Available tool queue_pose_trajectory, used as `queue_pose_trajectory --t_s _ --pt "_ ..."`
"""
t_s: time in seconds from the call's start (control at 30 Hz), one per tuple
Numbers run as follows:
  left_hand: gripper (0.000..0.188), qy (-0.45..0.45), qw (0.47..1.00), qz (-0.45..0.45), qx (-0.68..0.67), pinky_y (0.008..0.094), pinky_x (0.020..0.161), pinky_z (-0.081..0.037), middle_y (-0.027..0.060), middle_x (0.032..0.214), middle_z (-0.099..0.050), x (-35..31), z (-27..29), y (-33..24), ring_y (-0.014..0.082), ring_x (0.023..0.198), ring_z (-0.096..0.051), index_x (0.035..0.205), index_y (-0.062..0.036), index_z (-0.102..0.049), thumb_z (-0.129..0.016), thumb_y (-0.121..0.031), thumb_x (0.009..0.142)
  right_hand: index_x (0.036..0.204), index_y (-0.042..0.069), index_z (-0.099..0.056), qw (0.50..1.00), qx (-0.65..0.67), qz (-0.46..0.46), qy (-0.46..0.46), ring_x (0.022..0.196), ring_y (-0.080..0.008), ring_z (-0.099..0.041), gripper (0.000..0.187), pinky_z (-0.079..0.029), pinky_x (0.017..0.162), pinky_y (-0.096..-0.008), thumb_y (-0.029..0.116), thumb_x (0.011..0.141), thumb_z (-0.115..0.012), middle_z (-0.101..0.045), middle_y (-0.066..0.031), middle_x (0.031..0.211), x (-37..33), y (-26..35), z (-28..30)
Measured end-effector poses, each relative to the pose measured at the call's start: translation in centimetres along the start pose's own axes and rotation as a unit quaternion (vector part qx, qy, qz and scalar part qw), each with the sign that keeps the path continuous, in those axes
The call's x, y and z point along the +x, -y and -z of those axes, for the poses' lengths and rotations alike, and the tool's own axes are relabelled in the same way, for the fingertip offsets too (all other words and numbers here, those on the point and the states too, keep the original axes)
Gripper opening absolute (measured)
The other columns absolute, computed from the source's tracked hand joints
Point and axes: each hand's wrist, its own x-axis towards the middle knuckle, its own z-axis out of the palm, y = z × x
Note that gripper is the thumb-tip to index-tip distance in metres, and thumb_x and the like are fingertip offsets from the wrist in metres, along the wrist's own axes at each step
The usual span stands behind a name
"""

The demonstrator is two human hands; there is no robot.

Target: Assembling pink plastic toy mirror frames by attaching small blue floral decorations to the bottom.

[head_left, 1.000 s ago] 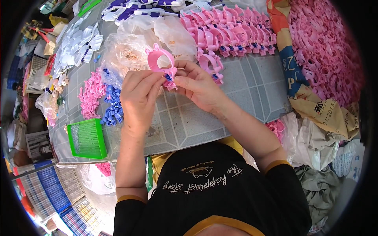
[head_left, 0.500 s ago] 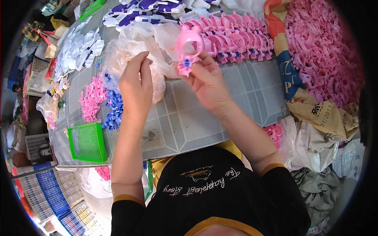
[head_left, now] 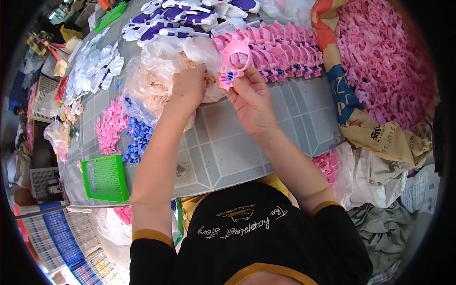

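Note:
My right hand [head_left: 251, 97] is closed on a pink plastic ring-shaped part [head_left: 236, 53], pinching its lower end between thumb and fingers. The part is held upright above the table, with a small blue piece [head_left: 230, 76] set in that lower end. My left hand [head_left: 189, 88] reaches into an open clear plastic bag [head_left: 142, 57] of small peach-coloured pieces [head_left: 159, 99]. Its fingers are bent down among the pieces, their tips hidden, and whatever they grip cannot be made out. Beyond my right hand stand rows of similar pink parts [head_left: 285, 52].
Small pink pieces [head_left: 111, 126] and blue pieces [head_left: 137, 137] lie left of the bag, near a green tray [head_left: 124, 178]. White parts [head_left: 95, 66] and purple-and-white parts [head_left: 190, 16] lie farther off. A large sack [head_left: 344, 92] of pink parts [head_left: 380, 61] stands at right.
My left hand has moved right and down into the bag, its fingers now bent among the peach pieces. My right hand still holds the pink part, shifted slightly right.

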Motion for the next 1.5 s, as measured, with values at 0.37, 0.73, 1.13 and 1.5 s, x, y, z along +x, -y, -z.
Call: queue_pose_trajectory --t_s 0.37,0.73,1.13,1.5 --pt "0.014 -0.159 0.904 -0.044 -0.395 0.0240 0.078 -0.050 0.0029 0.105 -0.070 -7.7 5.6 -0.6 0.0095 0.092 -0.064 0.110 0.0016 -0.071 -0.063 0.000 0.098 0.129 0.003 -0.056 0.992 0.032 -0.118 0.022 0.117 -0.0286 -0.068 0.026 -0.057 0.103 -0.0411 0.012 0.104 -0.059 -0.065 -0.0142 0.126 -0.6 0.6 -1.1" --pt "0.015 -0.159 0.906 -0.041 -0.390 0.0292 0.074 -0.056 0.0104 0.096 -0.073 -10.2 7.3 -2.9 0.0178 0.081 -0.071 0.103 0.0026 -0.073 -0.076 0.000 0.088 0.133 0.004 -0.056 0.957 -0.029 -0.271 0.097 0.112 -0.0172 -0.067 0.031 -0.056 0.100 -0.0349 0.021 0.107 -0.058 -0.065 -0.0058 0.123 -1.3 -0.2 -1.8" --pt "0.025 -0.137 0.951 -0.166 -0.224 0.0400 0.085 -0.054 0.0157 0.105 -0.069 -11.5 7.7 -2.2 0.0337 0.098 -0.065 0.111 0.0006 -0.073 -0.072 0.002 0.086 0.138 0.004 -0.054 0.945 0.012 -0.315 0.086 0.114 -0.0196 -0.067 0.036 -0.057 0.102 -0.0368 0.026 0.110 -0.051 -0.065 -0.0080 0.127 -1.9 -0.4 -1.0" --pt "0.015 -0.195 0.931 -0.173 -0.255 0.0371 0.076 -0.055 0.0126 0.093 -0.072 -11.2 7.8 -1.5 0.0295 0.087 -0.067 0.098 0.0000 -0.074 -0.073 0.005 0.083 0.133 -0.002 -0.059 0.931 -0.001 -0.352 0.101 0.100 -0.0247 -0.073 0.043 -0.062 0.091 -0.0371 0.033 0.110 -0.050 -0.070 -0.0144 0.118 -1.3 -0.1 -1.3"
